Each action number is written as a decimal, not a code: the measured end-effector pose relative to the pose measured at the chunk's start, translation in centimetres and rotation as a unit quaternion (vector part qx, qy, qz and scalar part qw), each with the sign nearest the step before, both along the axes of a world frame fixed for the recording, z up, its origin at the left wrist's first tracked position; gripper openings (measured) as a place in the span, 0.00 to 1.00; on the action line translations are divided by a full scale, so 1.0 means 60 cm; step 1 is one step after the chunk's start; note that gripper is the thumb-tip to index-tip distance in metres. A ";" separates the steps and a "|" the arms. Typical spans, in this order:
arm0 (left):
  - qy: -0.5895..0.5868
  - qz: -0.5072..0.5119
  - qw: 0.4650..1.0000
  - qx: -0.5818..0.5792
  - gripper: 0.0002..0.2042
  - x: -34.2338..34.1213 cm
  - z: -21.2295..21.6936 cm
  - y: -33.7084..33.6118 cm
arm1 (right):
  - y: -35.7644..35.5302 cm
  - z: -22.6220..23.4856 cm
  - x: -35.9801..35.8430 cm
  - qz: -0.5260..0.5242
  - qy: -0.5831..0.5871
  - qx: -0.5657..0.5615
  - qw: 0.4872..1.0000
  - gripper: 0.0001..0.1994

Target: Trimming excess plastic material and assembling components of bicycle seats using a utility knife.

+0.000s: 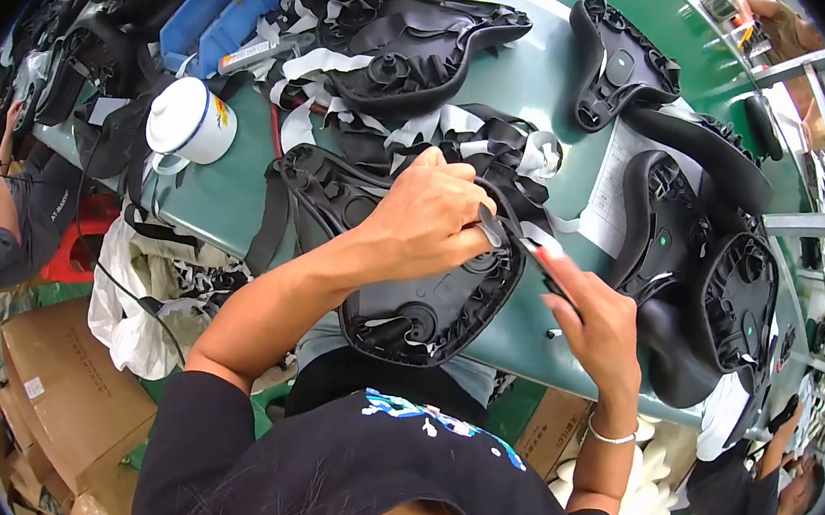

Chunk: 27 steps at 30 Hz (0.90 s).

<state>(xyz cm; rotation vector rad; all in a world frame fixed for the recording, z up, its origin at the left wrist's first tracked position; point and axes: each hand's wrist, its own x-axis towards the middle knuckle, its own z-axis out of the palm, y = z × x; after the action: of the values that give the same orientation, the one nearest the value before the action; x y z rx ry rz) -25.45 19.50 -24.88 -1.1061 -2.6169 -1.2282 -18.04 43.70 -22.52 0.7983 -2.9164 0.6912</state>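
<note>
A black bicycle saddle (468,299) lies underside up on the bench edge in front of me, its cover edge gathered in folds around the rim. Across its far part, my left hand (432,214) is closed in a fist, pinching a strip of dark cover material (489,227) at the rim. My right hand (595,322) grips a slim red-handled knife (545,259) close to the right rim, beside that strip. The knife's tip is partly lost against the dark material.
Trimmed black and white scraps (485,144) pile up behind the saddle. More saddles stand at the back (619,63) and right (667,229). A lidded white enamel mug (190,124) and a blue bin (216,21) are at left. Other people work at both sides.
</note>
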 end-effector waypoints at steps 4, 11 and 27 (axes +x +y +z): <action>-0.210 0.058 0.970 0.105 0.11 -0.002 0.004 -0.009 | -0.021 -0.006 0.014 -0.040 -0.001 0.064 0.997 0.29; -0.399 -0.106 0.639 0.649 0.11 -0.023 -0.007 -0.049 | -0.081 -0.010 0.123 -0.202 -0.052 0.019 0.978 0.28; 0.065 0.155 0.983 -0.078 0.15 -0.049 -0.028 -0.044 | -0.092 0.027 0.048 -0.175 0.031 0.209 0.962 0.25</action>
<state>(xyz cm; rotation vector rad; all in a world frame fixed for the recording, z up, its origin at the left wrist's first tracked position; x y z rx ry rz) -28.40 16.87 -26.58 -0.7268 -2.6883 -0.8717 -15.14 38.19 -20.90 0.2890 -3.0614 0.0188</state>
